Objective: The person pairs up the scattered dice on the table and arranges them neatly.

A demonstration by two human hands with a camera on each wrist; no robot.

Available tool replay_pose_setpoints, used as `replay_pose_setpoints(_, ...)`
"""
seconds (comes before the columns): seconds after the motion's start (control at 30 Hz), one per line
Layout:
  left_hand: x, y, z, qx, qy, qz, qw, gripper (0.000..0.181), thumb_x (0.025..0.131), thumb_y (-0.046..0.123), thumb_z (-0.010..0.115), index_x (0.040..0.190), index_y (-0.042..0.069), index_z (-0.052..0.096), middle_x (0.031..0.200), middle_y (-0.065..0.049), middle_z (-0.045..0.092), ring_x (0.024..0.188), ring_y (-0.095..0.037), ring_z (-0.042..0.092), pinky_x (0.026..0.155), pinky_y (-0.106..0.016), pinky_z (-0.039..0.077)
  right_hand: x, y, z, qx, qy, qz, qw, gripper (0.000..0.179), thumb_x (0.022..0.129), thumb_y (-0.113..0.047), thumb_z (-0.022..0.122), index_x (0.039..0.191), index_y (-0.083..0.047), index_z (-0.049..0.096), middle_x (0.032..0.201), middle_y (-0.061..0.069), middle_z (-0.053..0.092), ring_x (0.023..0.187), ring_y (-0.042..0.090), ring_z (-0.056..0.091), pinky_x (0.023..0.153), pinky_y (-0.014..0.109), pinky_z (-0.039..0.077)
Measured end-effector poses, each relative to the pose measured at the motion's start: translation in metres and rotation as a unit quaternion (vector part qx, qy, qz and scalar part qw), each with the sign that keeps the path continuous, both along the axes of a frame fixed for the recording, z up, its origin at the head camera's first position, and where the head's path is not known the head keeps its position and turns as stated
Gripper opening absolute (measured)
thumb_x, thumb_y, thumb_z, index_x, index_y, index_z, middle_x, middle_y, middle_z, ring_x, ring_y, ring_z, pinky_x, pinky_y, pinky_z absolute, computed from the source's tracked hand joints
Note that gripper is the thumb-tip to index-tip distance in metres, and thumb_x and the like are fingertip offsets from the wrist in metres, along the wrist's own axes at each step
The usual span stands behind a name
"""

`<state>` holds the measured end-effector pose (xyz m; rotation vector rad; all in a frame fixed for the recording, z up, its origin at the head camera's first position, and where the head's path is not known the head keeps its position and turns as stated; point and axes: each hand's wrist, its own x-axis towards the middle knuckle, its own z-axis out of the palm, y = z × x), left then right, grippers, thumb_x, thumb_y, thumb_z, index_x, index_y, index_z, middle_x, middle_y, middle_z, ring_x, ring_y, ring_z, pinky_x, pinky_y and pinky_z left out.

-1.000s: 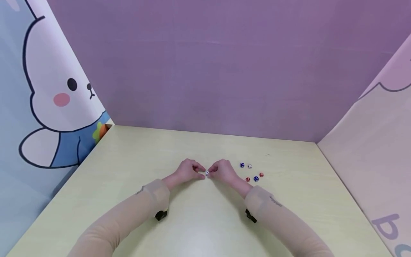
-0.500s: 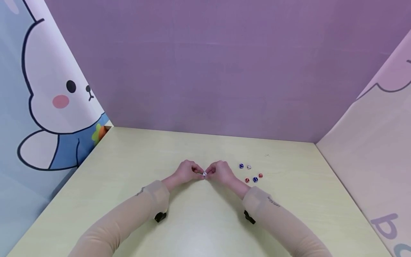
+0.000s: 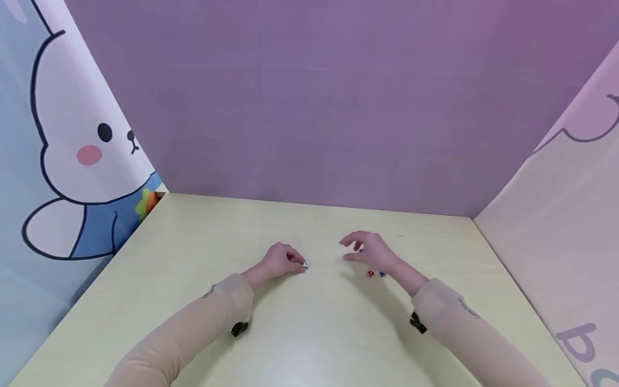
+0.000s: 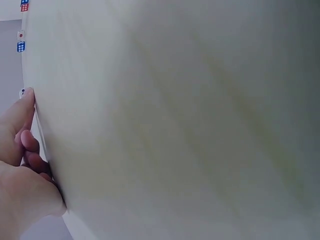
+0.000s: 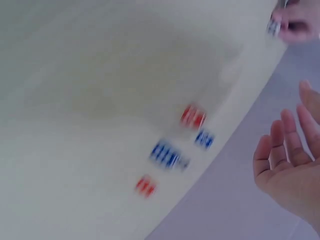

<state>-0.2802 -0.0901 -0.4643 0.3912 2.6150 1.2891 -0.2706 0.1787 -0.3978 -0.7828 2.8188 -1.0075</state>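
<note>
Near the table's middle my left hand (image 3: pixel 281 259) pinches a small white die (image 3: pixel 306 265) between thumb and fingertips, right at the tabletop. The same die shows in the right wrist view as a white cube (image 5: pixel 273 27) at the fingertips. To the right, my right hand (image 3: pixel 371 251) hovers over the loose dice with fingers spread and nothing between them. Below it lie a red die (image 3: pixel 370 274) and a blue die (image 3: pixel 382 274). The right wrist view, blurred, shows another red die (image 5: pixel 145 186), a second blue die (image 5: pixel 204 139) and a partly hidden white die (image 5: pixel 183 162).
The pale wooden table (image 3: pixel 300 333) runs back to a purple wall panel (image 3: pixel 314 118). A panel with a printed cartoon rabbit (image 3: pixel 89 156) stands on the left, and a pale printed panel (image 3: pixel 570 226) on the right.
My right hand has let go of the white die and moved right, over the loose dice, its fingers opening. My left hand stays in place with the die.
</note>
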Motion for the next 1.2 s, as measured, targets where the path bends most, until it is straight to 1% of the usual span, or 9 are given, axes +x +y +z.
replay_pose_setpoints(0.1, 0.0, 0.0, -0.001, -0.001, -0.003, 0.0, 1.0, 0.016, 0.071, 0.019, 0.083, 0.084, 0.015, 0.075, 0.077, 0.004, 0.06, 0.072, -0.012, 0.047, 0.067, -0.025, 0.038, -0.003, 0.023, 0.002, -0.002, -0.005, -0.015, 0.9999, 0.037, 0.079, -0.014, 0.076, 0.113, -0.006, 0.066, 0.11, 0.011, 0.066, 0.095, 0.031, 0.059, 0.072, 0.029, 0.047)
replay_pose_setpoints(0.2, 0.0, 0.001, 0.0, -0.003, -0.004, 0.003, 1.0, 0.016, 0.071, 0.018, 0.083, 0.084, 0.015, 0.075, 0.078, 0.004, 0.061, 0.073, -0.012, 0.047, 0.067, -0.025, 0.038, -0.008, 0.044, -0.001, 0.001, -0.003, -0.032, 0.9995, 0.038, 0.079, -0.012, 0.076, 0.115, -0.006, 0.065, 0.112, 0.013, 0.066, 0.099, 0.033, 0.059, 0.076, 0.033, 0.048)
replay_pose_setpoints(0.33, 0.001, 0.001, 0.001, -0.004, -0.001, 0.005, 1.0, 0.016, 0.071, 0.018, 0.083, 0.085, 0.014, 0.075, 0.079, 0.003, 0.062, 0.073, -0.011, 0.048, 0.067, -0.025, 0.038, -0.017, 0.064, -0.01, 0.01, 0.008, -0.044, 0.9989, 0.038, 0.08, -0.011, 0.075, 0.115, -0.004, 0.064, 0.112, 0.015, 0.065, 0.099, 0.034, 0.058, 0.079, 0.038, 0.048)
replay_pose_setpoints(0.43, 0.001, 0.001, 0.001, -0.003, -0.001, 0.007, 1.0, 0.017, 0.071, 0.018, 0.083, 0.085, 0.014, 0.075, 0.079, 0.003, 0.062, 0.073, -0.011, 0.048, 0.067, -0.025, 0.038, -0.022, 0.073, -0.017, 0.015, -0.001, -0.053, 0.9985, 0.039, 0.08, -0.013, 0.075, 0.116, -0.003, 0.064, 0.112, 0.014, 0.066, 0.098, 0.031, 0.058, 0.079, 0.037, 0.048)
replay_pose_setpoints(0.6, -0.001, 0.0, -0.001, -0.007, -0.002, 0.008, 0.9999, 0.016, 0.071, 0.019, 0.083, 0.084, 0.015, 0.075, 0.078, 0.003, 0.061, 0.073, -0.011, 0.048, 0.067, -0.025, 0.038, -0.028, 0.081, -0.031, 0.029, -0.053, -0.082, 0.9948, 0.034, 0.083, -0.014, 0.072, 0.116, -0.007, 0.066, 0.104, 0.008, 0.067, 0.092, 0.022, 0.057, 0.068, 0.028, 0.048)
replay_pose_setpoints(0.67, -0.001, 0.001, -0.002, -0.009, -0.003, 0.006, 0.9999, 0.016, 0.07, 0.019, 0.084, 0.084, 0.016, 0.075, 0.078, 0.004, 0.061, 0.073, -0.011, 0.048, 0.067, -0.025, 0.038, -0.031, 0.083, -0.037, 0.035, -0.065, -0.088, 0.9933, 0.031, 0.083, -0.012, 0.072, 0.114, -0.007, 0.067, 0.1, 0.006, 0.067, 0.089, 0.02, 0.056, 0.065, 0.026, 0.048)
replay_pose_setpoints(0.77, -0.002, 0.0, -0.004, -0.009, -0.004, 0.005, 0.9999, 0.016, 0.07, 0.019, 0.084, 0.083, 0.016, 0.075, 0.077, 0.004, 0.06, 0.073, -0.011, 0.048, 0.068, -0.025, 0.038, -0.033, 0.085, -0.045, 0.041, -0.066, -0.085, 0.9933, 0.028, 0.082, -0.01, 0.073, 0.11, -0.008, 0.069, 0.095, 0.004, 0.068, 0.084, 0.018, 0.056, 0.067, 0.026, 0.048)
replay_pose_setpoints(0.9, -0.001, 0.001, -0.004, -0.007, -0.002, 0.003, 1.0, 0.016, 0.07, 0.019, 0.084, 0.083, 0.015, 0.075, 0.076, 0.003, 0.059, 0.073, -0.012, 0.047, 0.067, -0.025, 0.038, -0.035, 0.087, -0.05, 0.043, -0.066, -0.084, 0.9934, 0.025, 0.081, -0.011, 0.074, 0.105, -0.009, 0.07, 0.091, 0.002, 0.067, 0.081, 0.016, 0.056, 0.07, 0.028, 0.047)
replay_pose_setpoints(1.2, -0.001, 0.0, -0.002, -0.011, -0.003, 0.002, 0.9999, 0.015, 0.071, 0.019, 0.083, 0.083, 0.016, 0.075, 0.076, 0.004, 0.06, 0.073, -0.011, 0.047, 0.067, -0.025, 0.038, -0.03, 0.077, -0.048, 0.042, -0.067, -0.078, 0.9938, 0.015, 0.081, -0.008, 0.073, 0.096, -0.008, 0.073, 0.092, 0.004, 0.069, 0.079, 0.014, 0.057, 0.069, 0.025, 0.047)
